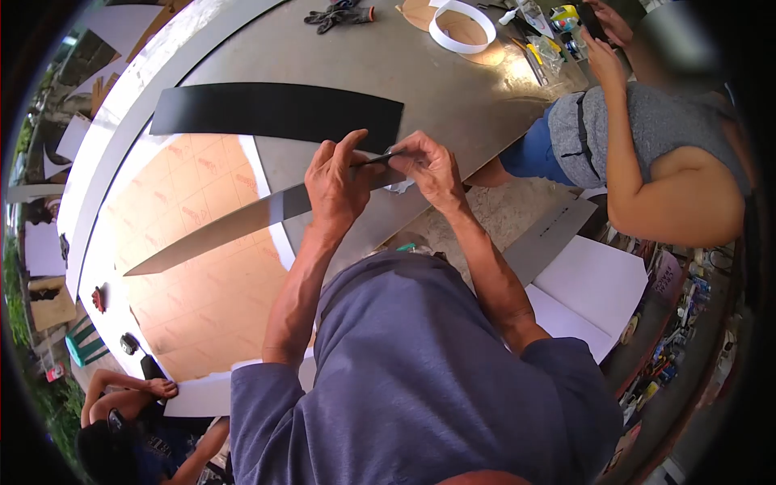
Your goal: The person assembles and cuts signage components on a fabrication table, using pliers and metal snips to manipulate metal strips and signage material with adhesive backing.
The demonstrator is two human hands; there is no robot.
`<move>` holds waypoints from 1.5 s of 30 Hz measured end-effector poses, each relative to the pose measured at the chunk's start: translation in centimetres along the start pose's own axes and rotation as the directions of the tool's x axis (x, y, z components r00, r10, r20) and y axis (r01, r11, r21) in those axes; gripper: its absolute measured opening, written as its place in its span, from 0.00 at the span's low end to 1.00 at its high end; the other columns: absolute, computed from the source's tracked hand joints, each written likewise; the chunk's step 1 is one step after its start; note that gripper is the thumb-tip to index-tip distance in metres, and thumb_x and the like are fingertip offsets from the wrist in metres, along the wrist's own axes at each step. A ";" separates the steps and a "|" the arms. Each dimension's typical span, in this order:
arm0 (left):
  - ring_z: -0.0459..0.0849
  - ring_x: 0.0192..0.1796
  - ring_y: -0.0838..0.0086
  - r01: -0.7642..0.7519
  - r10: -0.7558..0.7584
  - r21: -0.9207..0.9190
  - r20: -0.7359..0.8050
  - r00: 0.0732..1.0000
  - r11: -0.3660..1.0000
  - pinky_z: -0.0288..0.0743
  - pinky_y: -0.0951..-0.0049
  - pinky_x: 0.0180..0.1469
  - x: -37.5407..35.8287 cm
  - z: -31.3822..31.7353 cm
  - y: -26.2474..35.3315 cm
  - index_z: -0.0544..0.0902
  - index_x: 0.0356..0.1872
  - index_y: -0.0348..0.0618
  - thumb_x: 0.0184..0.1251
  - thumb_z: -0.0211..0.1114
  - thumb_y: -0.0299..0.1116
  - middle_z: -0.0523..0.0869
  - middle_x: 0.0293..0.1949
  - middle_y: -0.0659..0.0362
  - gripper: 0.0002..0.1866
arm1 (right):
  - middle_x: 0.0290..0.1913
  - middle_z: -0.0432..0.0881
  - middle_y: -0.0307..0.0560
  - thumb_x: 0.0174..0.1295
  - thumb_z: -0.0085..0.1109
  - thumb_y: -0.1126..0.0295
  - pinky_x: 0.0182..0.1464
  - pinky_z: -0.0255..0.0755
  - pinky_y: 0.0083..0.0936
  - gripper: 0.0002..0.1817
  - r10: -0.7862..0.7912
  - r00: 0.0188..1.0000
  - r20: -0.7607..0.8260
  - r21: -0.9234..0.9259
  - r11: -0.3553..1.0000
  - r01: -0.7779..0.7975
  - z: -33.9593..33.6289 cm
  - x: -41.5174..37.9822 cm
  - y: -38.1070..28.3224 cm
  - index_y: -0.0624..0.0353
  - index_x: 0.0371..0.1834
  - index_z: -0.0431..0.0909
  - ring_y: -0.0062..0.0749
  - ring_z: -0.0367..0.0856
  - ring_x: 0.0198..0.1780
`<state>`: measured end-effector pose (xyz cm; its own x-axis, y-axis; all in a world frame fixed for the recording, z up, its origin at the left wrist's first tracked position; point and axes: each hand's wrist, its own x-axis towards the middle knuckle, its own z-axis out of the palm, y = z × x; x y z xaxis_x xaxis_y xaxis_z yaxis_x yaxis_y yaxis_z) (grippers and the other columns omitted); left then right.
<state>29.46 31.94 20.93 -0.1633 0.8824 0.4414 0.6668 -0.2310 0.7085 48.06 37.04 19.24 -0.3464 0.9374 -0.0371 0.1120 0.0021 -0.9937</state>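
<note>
A long grey strip of sheet material [242, 224] stretches from the lower left up to my hands, tapering to a point at its far left end. My left hand [335, 179] is closed on the strip near its right end, thumb and fingers pinching its upper edge. At that same end, my right hand [434, 171] pinches the strip's tip between thumb and fingertips. Just beyond my hands a wide, curved black strip [267, 111] lies on the metal table [356, 65]. Some crumpled clear-white material [399, 186] shows beneath my right hand.
A brown-papered sheet [202, 315] covers the table's left part. Dark work gloves [338, 16] and a white ring [461, 47] lie at the far side, near small tools. One person [647, 145] holds a phone at right; another [153, 436] sits at lower left. White panels [594, 279] stand beside me.
</note>
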 end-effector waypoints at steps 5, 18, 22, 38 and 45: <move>0.79 0.34 0.68 -0.014 0.014 0.009 0.046 0.999 1.000 0.78 0.66 0.40 -0.5 0.7 0.1 0.83 0.58 0.48 0.43 0.80 0.26 0.87 0.27 0.66 0.34 | 0.31 0.86 0.40 0.61 0.77 0.58 0.40 0.77 0.26 0.17 -0.128 0.991 -0.024 -0.131 0.984 0.124 -0.3 -0.2 0.2 0.60 0.36 0.82 0.25 0.85 0.35; 0.84 0.31 0.59 0.047 -0.089 0.180 0.233 0.968 0.983 0.77 0.59 0.38 -2.1 0.9 0.1 0.86 0.26 0.42 0.49 0.80 0.38 0.85 0.24 0.55 0.12 | 0.23 0.82 0.44 0.55 0.79 0.72 0.32 0.74 0.28 0.14 -0.018 0.979 -0.202 -0.211 0.977 -0.025 1.6 -2.3 1.4 0.62 0.30 0.78 0.26 0.79 0.25; 0.83 0.31 0.59 0.047 -0.075 0.134 0.212 0.974 0.990 0.76 0.59 0.39 -3.2 1.9 -0.2 0.85 0.25 0.42 0.46 0.79 0.36 0.85 0.23 0.56 0.12 | 0.24 0.83 0.45 0.54 0.79 0.72 0.32 0.74 0.29 0.15 0.050 0.978 -0.205 -0.264 0.959 -0.104 1.3 -3.2 1.9 0.63 0.30 0.78 0.27 0.80 0.25; 0.84 0.33 0.58 0.080 -0.118 0.115 0.378 0.918 0.990 0.75 0.58 0.38 -4.4 2.6 -1.2 0.85 0.26 0.43 0.49 0.79 0.38 0.85 0.25 0.56 0.12 | 0.27 0.81 0.35 0.68 0.70 0.62 0.34 0.68 0.23 0.14 0.207 0.978 0.022 -0.199 0.960 -0.199 -0.9 -4.4 4.9 0.63 0.36 0.84 0.17 0.73 0.31; 0.86 0.34 0.54 0.143 -0.191 0.144 0.425 0.885 0.979 0.77 0.56 0.39 -6.0 2.4 -3.1 0.88 0.30 0.42 0.50 0.79 0.40 0.87 0.28 0.52 0.13 | 0.31 0.86 0.49 0.69 0.69 0.55 0.40 0.76 0.33 0.19 0.301 0.952 -0.054 -0.344 0.889 -0.301 1.6 -5.1 5.9 0.64 0.41 0.84 0.33 0.83 0.34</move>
<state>30.07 28.34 14.74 0.0371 0.9991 0.0209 0.7344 -0.0414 0.6775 49.05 31.72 13.40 -0.2453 0.9119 -0.3290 0.5243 -0.1607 -0.8362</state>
